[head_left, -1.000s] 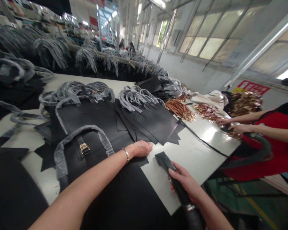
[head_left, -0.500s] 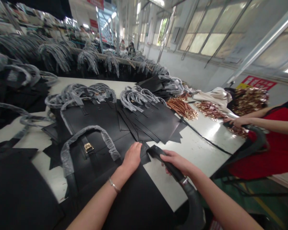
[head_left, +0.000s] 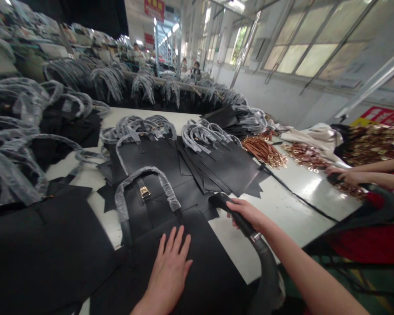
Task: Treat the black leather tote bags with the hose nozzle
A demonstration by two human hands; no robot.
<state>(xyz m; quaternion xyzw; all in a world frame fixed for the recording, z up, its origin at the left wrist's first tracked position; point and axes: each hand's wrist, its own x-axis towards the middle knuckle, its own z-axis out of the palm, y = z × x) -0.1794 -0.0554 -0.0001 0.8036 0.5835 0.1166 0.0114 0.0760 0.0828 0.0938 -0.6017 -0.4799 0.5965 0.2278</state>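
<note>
The left hand [head_left: 170,267] lies palm down, fingers spread, on a black panel [head_left: 213,262] near the table's front edge. The right hand [head_left: 246,213] grips a black nozzle [head_left: 220,201] joined to a thick hose [head_left: 265,264]; its tip is at the panel's far corner, contact unclear. Just beyond the left hand, clear wrap [head_left: 151,170] encases an arched handle, with a gold buckle [head_left: 145,191] beneath the arch. Farther out, the white table [head_left: 302,205] bears stacked black pieces [head_left: 236,168] with wrapped handles and brown straps [head_left: 264,151].
</note>
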